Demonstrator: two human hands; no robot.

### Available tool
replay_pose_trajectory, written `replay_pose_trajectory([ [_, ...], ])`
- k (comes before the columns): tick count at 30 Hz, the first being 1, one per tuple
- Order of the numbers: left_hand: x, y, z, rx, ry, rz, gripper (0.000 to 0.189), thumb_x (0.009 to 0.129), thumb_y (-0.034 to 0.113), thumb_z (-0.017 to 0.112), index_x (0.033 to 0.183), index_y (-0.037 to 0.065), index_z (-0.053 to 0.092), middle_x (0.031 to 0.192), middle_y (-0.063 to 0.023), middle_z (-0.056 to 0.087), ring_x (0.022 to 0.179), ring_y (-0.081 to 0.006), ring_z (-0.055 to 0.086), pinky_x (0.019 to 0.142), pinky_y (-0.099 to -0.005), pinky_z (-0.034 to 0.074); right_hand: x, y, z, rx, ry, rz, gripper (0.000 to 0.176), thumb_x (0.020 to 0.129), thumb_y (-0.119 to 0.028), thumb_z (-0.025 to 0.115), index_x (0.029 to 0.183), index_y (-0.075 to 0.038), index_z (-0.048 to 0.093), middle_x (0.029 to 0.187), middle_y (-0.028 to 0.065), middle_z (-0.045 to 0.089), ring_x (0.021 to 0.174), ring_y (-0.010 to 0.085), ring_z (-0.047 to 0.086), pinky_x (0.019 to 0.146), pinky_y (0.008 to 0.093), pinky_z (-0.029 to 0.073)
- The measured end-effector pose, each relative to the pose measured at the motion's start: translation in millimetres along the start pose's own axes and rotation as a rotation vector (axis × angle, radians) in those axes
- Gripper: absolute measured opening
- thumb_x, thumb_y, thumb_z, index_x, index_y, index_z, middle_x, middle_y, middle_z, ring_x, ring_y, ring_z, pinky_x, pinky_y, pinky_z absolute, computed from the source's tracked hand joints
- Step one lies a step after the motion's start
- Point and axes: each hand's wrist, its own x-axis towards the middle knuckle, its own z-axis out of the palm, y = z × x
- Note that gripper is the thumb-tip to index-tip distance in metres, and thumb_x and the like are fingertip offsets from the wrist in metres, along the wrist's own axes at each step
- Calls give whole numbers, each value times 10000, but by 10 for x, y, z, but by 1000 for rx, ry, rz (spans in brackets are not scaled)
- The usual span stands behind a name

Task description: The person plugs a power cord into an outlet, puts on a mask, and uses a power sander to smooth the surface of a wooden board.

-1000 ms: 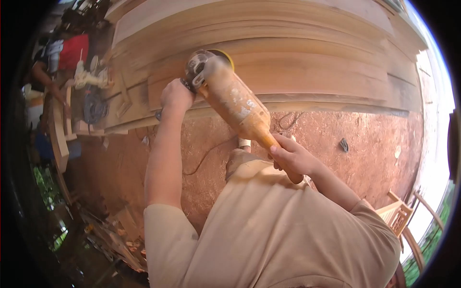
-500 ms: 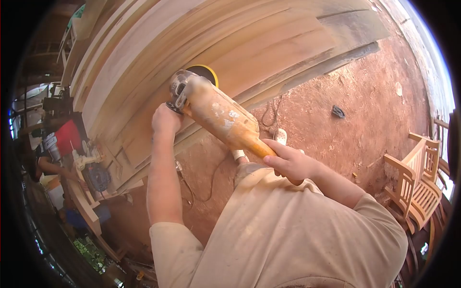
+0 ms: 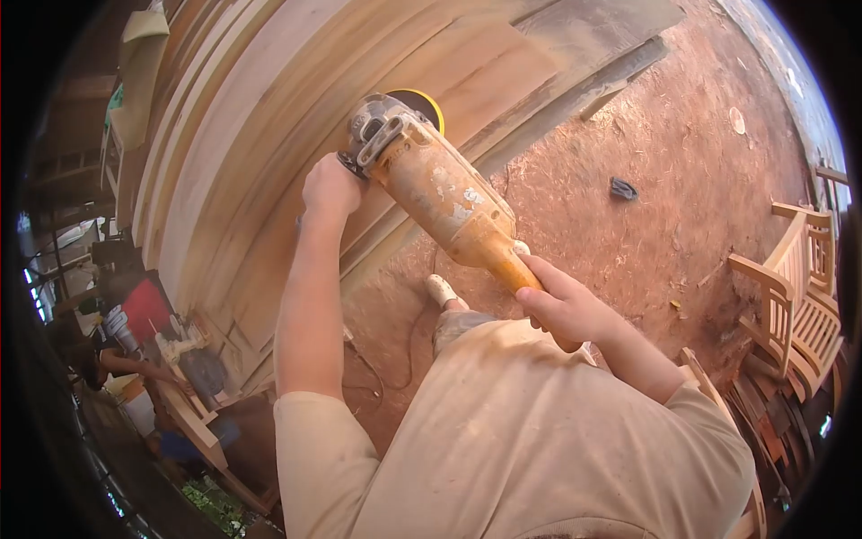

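Note:
An orange power sander (image 3: pixel 449 193), scuffed and with a grey metal head, lies diagonally across the middle of the view. My left hand (image 3: pixel 332 184) is closed round the dark side handle by its head. Around the orange rear grip, my right hand (image 3: pixel 566 305) is wrapped. The round pad with a yellow rim (image 3: pixel 426 106) shows past the head, over the wooden boards (image 3: pixel 485 81); whether it touches them is hidden.
Wooden chairs (image 3: pixel 795 296) stand at the right on reddish ground (image 3: pixel 664 242). A dark crumpled object (image 3: pixel 622 189) and a cable (image 3: pixel 409 359) lie on the ground. Another person's arm (image 3: pixel 135 366) shows at the far left near a wooden frame.
Both hands and the sander have shifted right in the view. The boards have slid left and the chairs lower as the view turned. One foot shows farther forward.

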Motion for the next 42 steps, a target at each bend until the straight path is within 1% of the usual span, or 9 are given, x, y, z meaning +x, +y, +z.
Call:
replay_pose_trajectory([
  [6, -43, -86, -183, 29, 9, 97, 303, 873, 251, 691, 1116, 79, 744, 1190, -177, 718, 1149, -339, 672, 960, -439, 550, -205, 82, 596, 109, 129, -54, 623, 1037, -280, 552, 1562, -37, 321, 1041, 57, 585, 834, 138, 584, 745, 317, 526],
  [9, 117, -86, -415, 83, 1, 146, 341, 868, 226, 694, 1164, 61, 730, 1257, -167, 699, 1203, -318, 654, 989, -424, 541, -242, -206, 752, 103, 201, -84, 595, 1038, -260, 551, 1546, -23, 352, 1008, 51, 586, 817, 127, 586, 726, 309, 526],
  [16, 395, 928, -667, 97, 40, 228, 377, 882, 254, 677, 1199, 55, 724, 1283, -156, 692, 1214, -297, 654, 996, -403, 538, -324, -466, 187, 196, 318, -149, 570, 1036, -296, 556, 1496, 7, 411, 999, 41, 571, 745, 113, 588, 678, 284, 525],
  [17, 453, 1083, -682, 89, 47, 251, 384, 884, 261, 674, 1205, 55, 723, 1290, -156, 689, 1217, -298, 653, 995, -404, 539, -302, -448, 94, 193, 356, -160, 543, 1040, -342, 531, 1468, -19, 441, 1030, 65, 583, 675, 124, 596, 611, 271, 515],
  [21, 668, 1493, -700, 82, 85, 323, 378, 895, 247, 652, 1221, 69, 724, 1305, -146, 688, 1231, -302, 651, 990, -417, 538, -247, -406, -172, 200, 406, -209, 427, 1079, -345, 452, 1368, -34, 497, 1024, 68, 582, 665, 120, 588, 596, 266, 505],
  [28, 852, 1918, -617, 30, 116, 378, 352, 919, 249, 631, 1243, 154, 731, 1310, -96, 698, 1242, -273, 652, 999, -445, 512, -98, -311, -178, 209, 473, -174, 415, 1090, -352, 429, 1362, -49, 504, 999, 66, 578, 619, 125, 579, 541, 267, 494],
  [30, 794, 1866, -512, -38, 135, 420, 386, 883, 244, 663, 1244, 125, 726, 1312, -112, 694, 1231, -284, 658, 1009, -449, 522, -55, -191, -19, 284, 571, -172, 400, 1092, -355, 430, 1329, -42, 506, 968, 63, 565, 607, 128, 573, 534, 282, 493],
  [35, 520, 968, -250, -59, 43, 392, 369, 849, 230, 684, 1194, 115, 748, 1237, -96, 729, 1183, -283, 682, 981, -485, 522, 27, 288, 543, 347, 511, -160, 422, 1099, -359, 396, 1371, -44, 466, 995, 90, 565, 577, 153, 576, 482, 286, 486],
  [42, -50, -1168, 132, -176, -21, 240, 332, 833, 228, 697, 1134, 100, 759, 1183, -130, 741, 1116, -288, 712, 919, -419, 567, 252, 345, 1607, 154, 256, -57, 436, 1093, -360, 402, 1370, -28, 456, 999, 85, 558, 597, 153, 585, 518, 287, 501],
])
